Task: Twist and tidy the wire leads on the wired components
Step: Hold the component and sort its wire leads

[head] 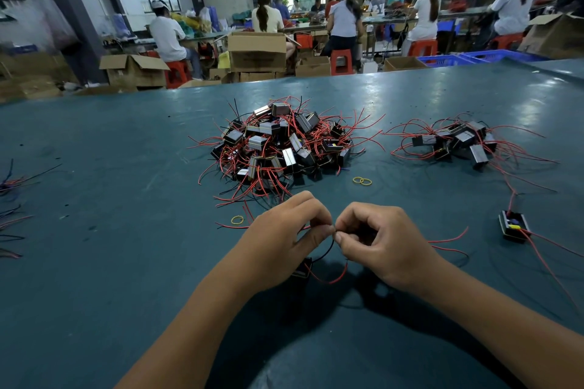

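Observation:
My left hand (284, 230) and my right hand (376, 237) meet fingertip to fingertip above the table, both pinching thin wire leads. A small black component (301, 270) hangs below my left hand, partly hidden by it. Its black lead (328, 248) and red lead (335, 278) loop down between the hands. A big heap of black components with red and black leads (278, 145) lies just beyond my hands. A smaller heap (458, 142) sits to the right. One single component (513, 226) lies at the far right.
Yellow rubber bands lie on the teal table (126, 262): one by my left hand (237, 219) and a pair (362, 181) near the big heap. Loose wires (12, 199) show at the left edge. Seated workers, cardboard boxes and red stools fill the background.

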Demonstrator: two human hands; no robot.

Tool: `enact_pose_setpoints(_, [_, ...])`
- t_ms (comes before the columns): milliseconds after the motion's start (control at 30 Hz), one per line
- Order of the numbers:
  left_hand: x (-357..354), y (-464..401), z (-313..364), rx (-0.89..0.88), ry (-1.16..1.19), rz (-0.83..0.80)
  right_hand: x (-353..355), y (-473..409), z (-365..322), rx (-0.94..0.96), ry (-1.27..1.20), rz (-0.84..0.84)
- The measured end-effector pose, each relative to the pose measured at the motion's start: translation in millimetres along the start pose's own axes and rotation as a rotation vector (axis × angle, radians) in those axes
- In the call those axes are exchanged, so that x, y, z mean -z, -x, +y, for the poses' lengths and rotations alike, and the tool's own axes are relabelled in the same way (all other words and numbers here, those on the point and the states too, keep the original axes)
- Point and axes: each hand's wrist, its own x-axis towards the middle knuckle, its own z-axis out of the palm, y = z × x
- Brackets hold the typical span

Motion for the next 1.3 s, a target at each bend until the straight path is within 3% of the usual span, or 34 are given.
enact_pose_setpoints(233, [1.6,0.2,0.8,0.253,0.37,-0.106,-1.3,0.4,-0.9,0.032,0.027,0.012])
enact_pose_setpoints(433, [-2.5,-0.4,1.8,0.392,0.566,-0.095,-3.9,0.0,0.9,0.047,0.039,0.034])
enact_pose_setpoints(633, [-0.1,0.2,0.6,0.323,0.426,-0.172,-3.4,-1.8,5.2,0.002,0.01,0.088])
enact_pose_setpoints(1000, [1.4,0.2,-9.1,0.296,0.151,-0.114,4.2,-7.4,16.4,-0.089,0.089,0.051])
enact_pose_setpoints(1167, [3.1,0.0,-8.7,0.332,0.253,-0.009,7.8,-9.4,19.8,-0.156,0.001,0.075])
enact_pose_setpoints(1300, [5.1,1.1,-2.7,0.302,0.301,-0.109,11.3,-10.7,19.6,-0.172,-0.003,0.021])
